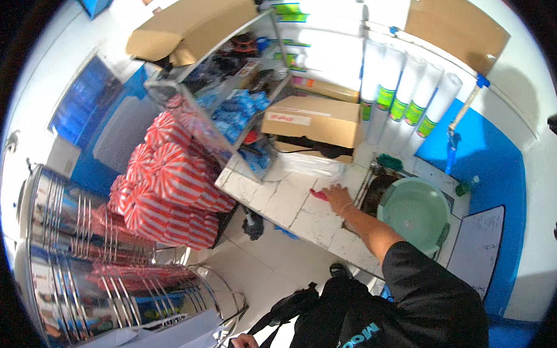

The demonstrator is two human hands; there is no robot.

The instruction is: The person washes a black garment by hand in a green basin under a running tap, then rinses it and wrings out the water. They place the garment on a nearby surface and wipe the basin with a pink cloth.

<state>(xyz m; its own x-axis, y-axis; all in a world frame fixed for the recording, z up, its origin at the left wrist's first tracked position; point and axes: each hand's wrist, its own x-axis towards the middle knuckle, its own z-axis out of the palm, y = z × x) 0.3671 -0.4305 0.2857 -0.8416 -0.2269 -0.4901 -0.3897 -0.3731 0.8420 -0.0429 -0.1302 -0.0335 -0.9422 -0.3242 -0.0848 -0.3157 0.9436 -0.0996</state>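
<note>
My right hand (338, 200) reaches over the white tiled counter (278, 201), its fingers spread and stretched out. At its fingertips lies a small pinkish-red thing (319, 194), perhaps a bit of cloth; its kind is too small to tell. Right of that hand, a pale green basin (415, 213) sits over the sink. Low in the picture, beside my body, my left hand (245, 346) is closed on a black strap (270, 335). Part of the left hand is cut off by the lower edge.
An open cardboard box (313, 120) stands at the counter's back. Left of it is a metal shelf (193, 97) with blue packets. Red-and-white striped bundles (162, 184) are piled beside the counter, near shiny steel racks (110, 266). Clear tubes (405, 102) line the wall.
</note>
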